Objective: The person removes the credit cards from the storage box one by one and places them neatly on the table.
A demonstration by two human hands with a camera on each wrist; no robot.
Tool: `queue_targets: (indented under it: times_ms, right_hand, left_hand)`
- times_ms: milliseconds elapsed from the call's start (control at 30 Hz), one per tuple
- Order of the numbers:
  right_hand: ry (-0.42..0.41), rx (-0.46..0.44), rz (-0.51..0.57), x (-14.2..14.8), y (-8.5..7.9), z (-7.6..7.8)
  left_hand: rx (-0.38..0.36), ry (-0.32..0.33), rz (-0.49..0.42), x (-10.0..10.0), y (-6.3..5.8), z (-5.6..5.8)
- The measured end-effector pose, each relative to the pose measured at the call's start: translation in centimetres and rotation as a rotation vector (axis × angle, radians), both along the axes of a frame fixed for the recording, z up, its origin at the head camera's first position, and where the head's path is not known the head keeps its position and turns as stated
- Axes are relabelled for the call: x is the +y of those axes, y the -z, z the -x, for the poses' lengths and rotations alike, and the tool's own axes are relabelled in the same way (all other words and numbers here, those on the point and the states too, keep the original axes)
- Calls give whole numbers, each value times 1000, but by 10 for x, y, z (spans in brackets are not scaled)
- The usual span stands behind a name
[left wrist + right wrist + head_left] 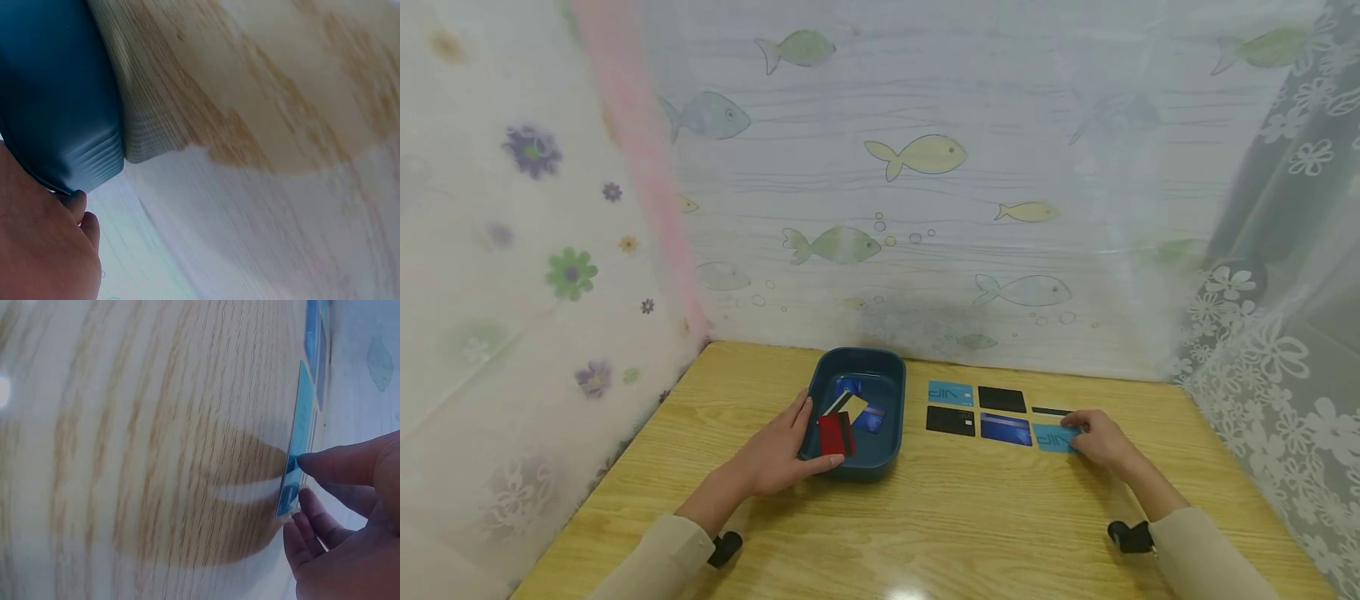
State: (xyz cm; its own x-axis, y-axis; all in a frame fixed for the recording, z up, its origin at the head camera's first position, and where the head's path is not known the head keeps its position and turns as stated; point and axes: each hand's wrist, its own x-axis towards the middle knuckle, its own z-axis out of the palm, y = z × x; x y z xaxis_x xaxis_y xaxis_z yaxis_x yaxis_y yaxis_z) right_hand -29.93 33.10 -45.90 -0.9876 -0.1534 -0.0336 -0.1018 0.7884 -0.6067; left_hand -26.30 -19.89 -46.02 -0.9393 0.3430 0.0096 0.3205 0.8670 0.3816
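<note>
In the head view my left hand (775, 454) rests against the left side of a dark blue bin (891, 454), fingers extended along its wall and thumb lying over the front rim. Inside the bin are a red card (831, 435), a cream card with a dark stripe (853, 408) and blue cards (872, 418). At the right end of the card rows, my right hand (1103, 439) holds the right end of a light blue card (1051, 438) between its fingertips. Right behind that card lies a pale card with a black stripe (1051, 412), partly covered.
Left of my right hand lie a light blue VIP card (950, 392), two black cards, one at the back (1002, 400) and one in front (951, 421), and a dark blue card (1006, 429). Patterned curtains (925, 250) stand behind and beside the wooden table (955, 517).
</note>
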Motion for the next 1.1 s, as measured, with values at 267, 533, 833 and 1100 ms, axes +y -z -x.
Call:
queue_targets:
  times_ms: [267, 533, 833, 1100]
  right_hand:
    - [21, 3, -7, -3, -2, -5]
    - [23, -2, -5, -1, -2, -5]
    - [-11, -19, 37, -8, -21, -9]
    - [-84, -8, 91, -33, -35, -13]
  left_hand:
    - [5, 9, -11, -1, 1, 1]
    - [-2, 4, 0, -1, 1, 1]
    - [9, 13, 7, -1, 0, 2]
    - [9, 14, 4, 0, -4, 0]
